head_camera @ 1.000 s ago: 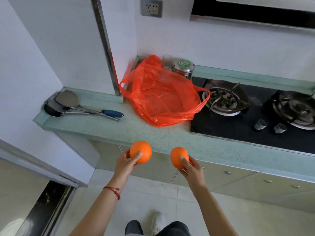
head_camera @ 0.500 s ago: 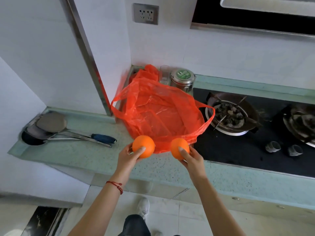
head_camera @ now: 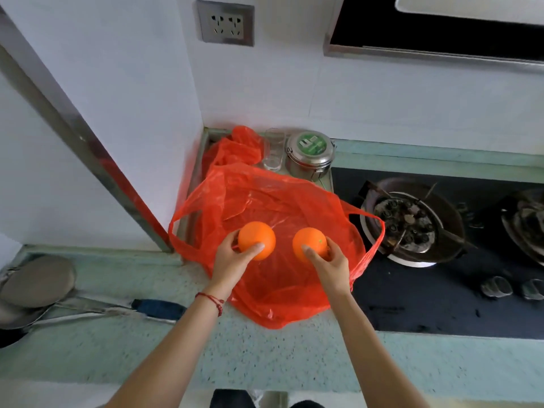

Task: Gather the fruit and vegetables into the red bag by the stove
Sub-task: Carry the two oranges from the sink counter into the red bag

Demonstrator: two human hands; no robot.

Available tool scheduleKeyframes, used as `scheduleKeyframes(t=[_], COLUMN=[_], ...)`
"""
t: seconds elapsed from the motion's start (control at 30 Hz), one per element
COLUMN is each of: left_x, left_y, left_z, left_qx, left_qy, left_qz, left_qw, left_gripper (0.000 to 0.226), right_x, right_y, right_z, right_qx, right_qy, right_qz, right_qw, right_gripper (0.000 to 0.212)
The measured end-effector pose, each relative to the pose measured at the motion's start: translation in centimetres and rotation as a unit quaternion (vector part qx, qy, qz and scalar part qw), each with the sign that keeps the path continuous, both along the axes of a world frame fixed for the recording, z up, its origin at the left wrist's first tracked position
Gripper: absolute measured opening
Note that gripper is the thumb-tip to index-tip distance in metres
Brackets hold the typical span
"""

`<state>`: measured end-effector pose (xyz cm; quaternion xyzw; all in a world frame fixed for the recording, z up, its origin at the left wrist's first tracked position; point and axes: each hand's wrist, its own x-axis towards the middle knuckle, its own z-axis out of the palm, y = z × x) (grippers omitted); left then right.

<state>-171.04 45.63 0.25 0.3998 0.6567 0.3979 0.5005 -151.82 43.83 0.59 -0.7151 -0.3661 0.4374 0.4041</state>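
A red plastic bag (head_camera: 273,201) lies crumpled on the pale green counter (head_camera: 117,354), just left of the stove, its handles spread to both sides. My left hand (head_camera: 232,260) grips one orange (head_camera: 255,238) over the bag's near left part. My right hand (head_camera: 329,266) holds a second orange (head_camera: 309,242) beside it, also over the bag. Both oranges hang above the red plastic, a hand's width apart. Whether the bag's mouth is open under them is unclear.
A black gas stove (head_camera: 441,260) with two burners fills the right. A steel lidded tin (head_camera: 309,156) and a glass (head_camera: 273,148) stand behind the bag. Spatulas with a blue handle (head_camera: 159,307) lie on the counter's left. A metal-edged wall corner (head_camera: 97,160) stands left of the bag.
I have stepped up to the counter, and both hands have carried the oranges forward from the counter's front edge to above the red bag.
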Motion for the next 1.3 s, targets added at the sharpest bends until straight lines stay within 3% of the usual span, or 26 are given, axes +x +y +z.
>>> scheduleKeyframes(t=[0.17, 0.4, 0.8, 1.3], left_x=[0.6, 1.9, 2.8, 3.1], left_y=[4.3, 8.9, 13.3, 14.4], left_z=[-0.8, -2.5, -4.9, -5.0], left_qx=[0.027, 0.051, 0.059, 0.049], left_qy=[0.075, 0.163, 0.191, 0.162], left_qz=[-0.008, -0.011, 0.013, 0.002], left_qw=[0.997, 0.985, 0.980, 0.986], left_gripper=[0.090, 0.070, 0.072, 0.082], right_x=[0.0, 0.6, 0.2, -0.6], right_y=[4.4, 9.2, 13.5, 14.2], right_z=[-0.8, -2.6, -5.3, -5.4], right_qx=[-0.006, -0.002, -0.003, 0.001], right_qy=[-0.040, -0.077, -0.095, -0.153], right_qz=[0.020, 0.047, 0.064, 0.105], right_qw=[0.999, 0.996, 0.993, 0.983], right_gripper=[0.072, 0.076, 0.083, 0.094])
